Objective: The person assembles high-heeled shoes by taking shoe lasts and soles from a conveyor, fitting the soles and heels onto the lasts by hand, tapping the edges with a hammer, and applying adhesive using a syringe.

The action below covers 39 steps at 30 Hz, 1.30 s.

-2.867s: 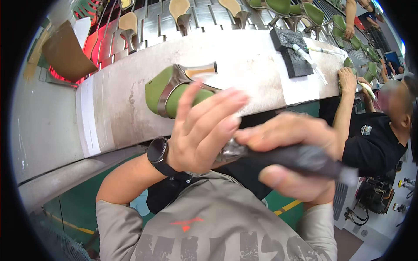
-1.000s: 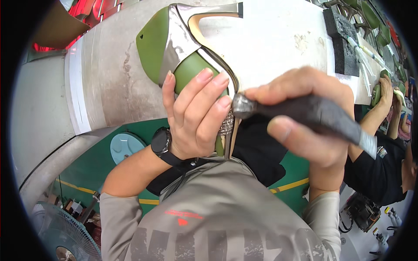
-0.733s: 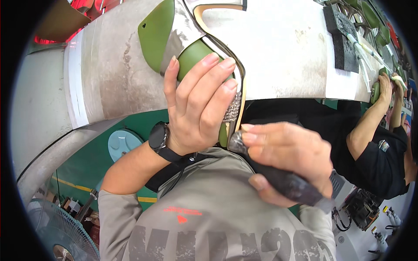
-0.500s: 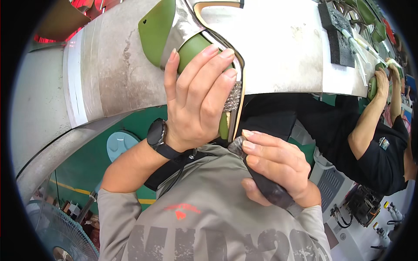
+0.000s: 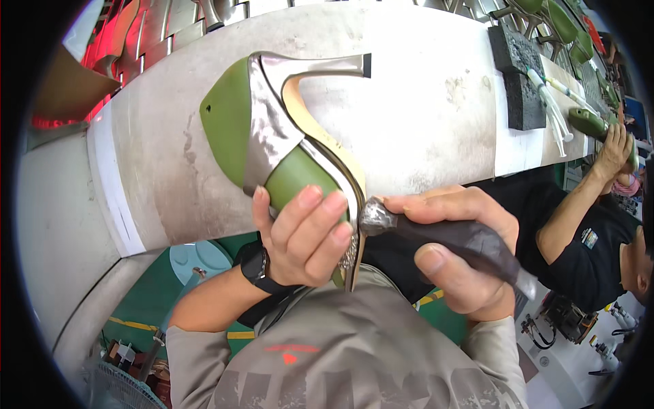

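Observation:
A silver high-heeled shoe [image 5: 267,136] on a green shoe last [image 5: 226,121] lies on its side, its heel toward the far right and its toe toward me. My left hand [image 5: 306,238] is wrapped round the front part, near a glittery band partly hidden by the fingers. In my right hand [image 5: 466,238] is a dark-handled tool [image 5: 470,249] with a rounded silver metal head [image 5: 377,217]. This head touches or nearly touches the edge of the tan sole [image 5: 320,133]; exact contact is hard to tell.
The shoe lies over a pale, stained worktable [image 5: 422,102]. Black foam blocks [image 5: 519,78] and syringe-like tubes [image 5: 553,112] are at the right. Beyond them a co-worker's hand [image 5: 616,150] holds a green last. A metal-slat conveyor [image 5: 177,27] runs along the far side.
The shoe and my left hand have come nearer to me. My right hand has risen, bringing the tool's head from by the toe to the sole's edge farther up.

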Each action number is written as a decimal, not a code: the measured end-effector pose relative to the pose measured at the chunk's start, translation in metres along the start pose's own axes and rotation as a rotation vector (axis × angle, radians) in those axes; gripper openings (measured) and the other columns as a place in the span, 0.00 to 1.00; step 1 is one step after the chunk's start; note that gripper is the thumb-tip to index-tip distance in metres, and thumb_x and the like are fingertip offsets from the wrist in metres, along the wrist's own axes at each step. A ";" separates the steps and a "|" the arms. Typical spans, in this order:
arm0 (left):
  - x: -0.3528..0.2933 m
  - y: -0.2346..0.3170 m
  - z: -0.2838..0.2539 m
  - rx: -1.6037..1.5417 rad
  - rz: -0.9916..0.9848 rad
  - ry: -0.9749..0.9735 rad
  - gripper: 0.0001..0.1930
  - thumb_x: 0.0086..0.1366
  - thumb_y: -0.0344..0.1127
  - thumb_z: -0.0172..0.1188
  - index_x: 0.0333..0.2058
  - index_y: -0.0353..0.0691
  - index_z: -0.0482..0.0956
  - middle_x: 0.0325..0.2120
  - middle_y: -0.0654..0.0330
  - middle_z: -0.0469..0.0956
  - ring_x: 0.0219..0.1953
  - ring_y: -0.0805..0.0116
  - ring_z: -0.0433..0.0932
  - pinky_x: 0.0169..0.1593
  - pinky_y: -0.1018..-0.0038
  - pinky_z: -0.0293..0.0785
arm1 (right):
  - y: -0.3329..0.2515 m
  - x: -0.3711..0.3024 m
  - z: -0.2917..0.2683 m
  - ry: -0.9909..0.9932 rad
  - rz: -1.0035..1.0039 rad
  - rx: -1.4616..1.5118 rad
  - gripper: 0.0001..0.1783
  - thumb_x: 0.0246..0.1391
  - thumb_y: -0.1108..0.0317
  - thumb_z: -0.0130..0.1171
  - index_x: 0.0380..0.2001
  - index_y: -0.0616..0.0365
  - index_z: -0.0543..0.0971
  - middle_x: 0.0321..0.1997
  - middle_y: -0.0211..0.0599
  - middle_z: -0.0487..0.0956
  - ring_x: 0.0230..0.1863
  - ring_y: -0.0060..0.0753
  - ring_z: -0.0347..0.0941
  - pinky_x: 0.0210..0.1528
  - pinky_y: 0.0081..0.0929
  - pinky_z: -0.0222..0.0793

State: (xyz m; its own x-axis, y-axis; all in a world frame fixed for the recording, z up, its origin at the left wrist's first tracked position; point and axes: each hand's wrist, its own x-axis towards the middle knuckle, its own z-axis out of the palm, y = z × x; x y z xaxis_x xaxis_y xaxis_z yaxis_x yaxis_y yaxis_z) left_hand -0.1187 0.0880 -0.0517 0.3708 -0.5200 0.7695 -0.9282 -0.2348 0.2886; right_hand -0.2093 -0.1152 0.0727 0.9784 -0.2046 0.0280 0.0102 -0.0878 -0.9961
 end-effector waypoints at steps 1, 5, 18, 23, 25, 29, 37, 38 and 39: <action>-0.001 0.001 0.000 -0.001 0.000 0.008 0.15 0.74 0.35 0.55 0.56 0.45 0.69 0.56 0.56 0.78 0.61 0.56 0.75 0.73 0.33 0.49 | -0.003 0.006 -0.004 -0.027 0.089 0.035 0.19 0.55 0.78 0.69 0.51 0.69 0.80 0.49 0.51 0.86 0.51 0.37 0.84 0.56 0.31 0.80; -0.004 -0.004 0.005 0.037 0.024 0.050 0.13 0.75 0.39 0.54 0.55 0.49 0.69 0.55 0.62 0.78 0.61 0.60 0.75 0.74 0.34 0.49 | -0.022 0.034 -0.009 -0.051 0.393 0.085 0.18 0.53 0.72 0.69 0.45 0.70 0.81 0.46 0.53 0.86 0.48 0.38 0.84 0.54 0.32 0.79; -0.001 0.004 0.015 0.005 -0.054 0.135 0.14 0.73 0.44 0.54 0.54 0.54 0.70 0.55 0.72 0.78 0.62 0.69 0.72 0.74 0.36 0.45 | -0.036 0.109 -0.017 -0.253 0.731 -0.032 0.18 0.47 0.69 0.69 0.40 0.70 0.84 0.40 0.50 0.88 0.42 0.32 0.83 0.49 0.27 0.77; -0.002 0.004 0.012 -0.010 -0.061 0.119 0.16 0.71 0.44 0.57 0.55 0.53 0.70 0.56 0.74 0.78 0.62 0.70 0.73 0.75 0.38 0.45 | -0.036 0.120 -0.001 -0.205 0.717 -0.071 0.18 0.47 0.69 0.68 0.40 0.71 0.84 0.40 0.50 0.88 0.42 0.32 0.83 0.49 0.27 0.77; -0.003 0.000 0.011 -0.014 -0.046 0.112 0.16 0.71 0.45 0.57 0.55 0.53 0.70 0.56 0.74 0.78 0.63 0.71 0.73 0.75 0.39 0.45 | -0.036 0.123 0.003 -0.190 0.685 -0.152 0.19 0.46 0.68 0.68 0.40 0.71 0.84 0.41 0.50 0.88 0.42 0.33 0.83 0.49 0.28 0.77; -0.003 0.000 0.010 -0.038 -0.046 0.102 0.17 0.70 0.45 0.58 0.55 0.54 0.71 0.56 0.76 0.80 0.64 0.74 0.72 0.75 0.42 0.46 | -0.037 0.128 0.014 -0.169 0.670 -0.185 0.20 0.45 0.68 0.68 0.40 0.71 0.84 0.41 0.50 0.87 0.42 0.34 0.84 0.50 0.28 0.77; 0.005 0.007 0.008 -0.117 -0.081 0.073 0.15 0.69 0.43 0.59 0.53 0.53 0.72 0.54 0.76 0.81 0.62 0.76 0.74 0.75 0.44 0.46 | -0.049 0.161 0.012 -0.468 0.474 -0.507 0.15 0.43 0.70 0.69 0.34 0.69 0.85 0.36 0.48 0.86 0.34 0.32 0.83 0.39 0.26 0.78; 0.006 0.007 0.008 -0.113 -0.087 0.065 0.16 0.69 0.43 0.59 0.53 0.53 0.72 0.54 0.76 0.81 0.62 0.76 0.74 0.75 0.44 0.46 | -0.044 0.165 0.012 -0.512 0.310 -0.526 0.10 0.45 0.73 0.69 0.31 0.69 0.85 0.31 0.43 0.85 0.31 0.30 0.83 0.34 0.24 0.76; 0.006 0.008 0.005 -0.098 -0.107 0.053 0.16 0.68 0.42 0.61 0.53 0.53 0.71 0.53 0.75 0.81 0.62 0.75 0.74 0.75 0.44 0.47 | -0.035 0.176 0.009 -0.699 -0.009 -0.614 0.09 0.47 0.73 0.68 0.31 0.69 0.84 0.30 0.42 0.85 0.31 0.29 0.82 0.33 0.24 0.75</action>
State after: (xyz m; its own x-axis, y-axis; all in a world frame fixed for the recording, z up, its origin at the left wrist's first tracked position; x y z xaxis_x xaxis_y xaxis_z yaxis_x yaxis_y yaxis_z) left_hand -0.1235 0.0788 -0.0474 0.4682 -0.4513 0.7597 -0.8829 -0.2039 0.4230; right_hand -0.0352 -0.1398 0.1119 0.8830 0.4145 -0.2201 0.1026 -0.6280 -0.7714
